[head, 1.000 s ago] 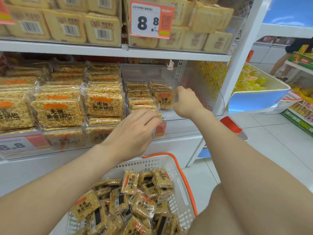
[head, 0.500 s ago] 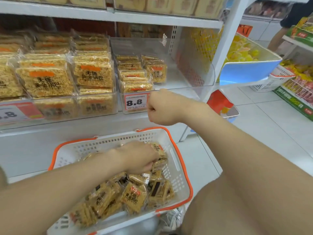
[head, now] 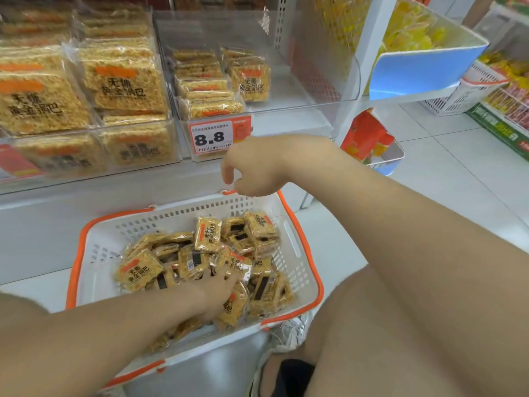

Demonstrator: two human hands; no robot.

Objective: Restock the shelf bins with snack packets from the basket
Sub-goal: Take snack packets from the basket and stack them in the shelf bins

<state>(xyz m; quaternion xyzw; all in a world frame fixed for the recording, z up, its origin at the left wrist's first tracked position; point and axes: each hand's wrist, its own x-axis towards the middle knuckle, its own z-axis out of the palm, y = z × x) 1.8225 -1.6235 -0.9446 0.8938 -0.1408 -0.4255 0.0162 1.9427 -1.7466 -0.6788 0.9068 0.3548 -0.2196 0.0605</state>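
Dozens of packets (head: 207,237) lie heaped in the basket (head: 297,242), which sits low in front of the shelf (head: 114,202). A second ago both hands were up at the clear bin (head: 309,107), the right one inside it beside the stacked packets. Half a second ago the left had dropped into the basket and the right was drawing back past the price tag (head: 219,136).

Now the left hand (head: 219,292) is deep in the heap, its fingers reaching onto a packet near the middle. Its fingertips are hidden among the wrappers, so I cannot tell whether it has a grip yet. The right hand (head: 253,167) hangs over the basket's far rim, fingers loosely curled, holding nothing.

The bin holds only a short stack of packets at its left and back, and most of its floor is bare. The neighbour bins (head: 120,90) to its left are packed full. So one placing looks finished and the next pick-up seems under way. Plenty of stock remains in the basket, and this bin has room for it.
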